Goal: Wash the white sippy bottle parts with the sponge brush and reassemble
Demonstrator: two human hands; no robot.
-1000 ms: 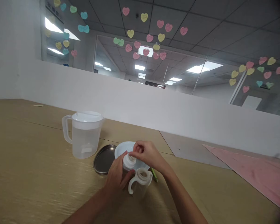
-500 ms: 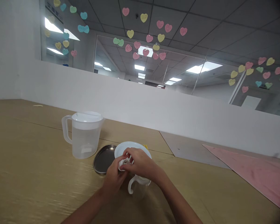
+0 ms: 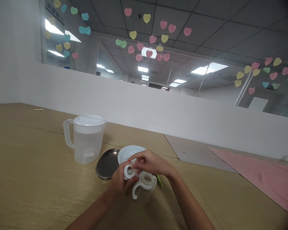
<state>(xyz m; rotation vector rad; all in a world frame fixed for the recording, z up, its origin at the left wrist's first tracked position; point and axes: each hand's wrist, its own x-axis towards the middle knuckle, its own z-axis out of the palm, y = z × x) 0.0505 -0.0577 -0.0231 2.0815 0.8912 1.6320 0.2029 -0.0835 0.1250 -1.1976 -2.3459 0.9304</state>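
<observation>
The left hand [image 3: 118, 179] grips a white, ring-shaped cap [image 3: 128, 172], smooth and apparently plastic, above the middle of the tabletop [image 3: 50, 191]. The right hand [image 3: 153, 163] is narrowed to a pinch on a small translucent piece [image 3: 134, 168] at the cap's right side; its exact shape is partly hidden by the fingers. Just beside the cap, a clear bottle [image 3: 144, 193] stands upright, uncapped, with a round mouth and a curved white handle [image 3: 135, 188]. Behind the hands lies a smooth white dish [image 3: 125, 154]; adjoining it is a rounded, dull-metal tray [image 3: 107, 165]. Toward the tabletop's far edge, left of the tray, stands a translucent lidded pitcher [image 3: 88, 140].
</observation>
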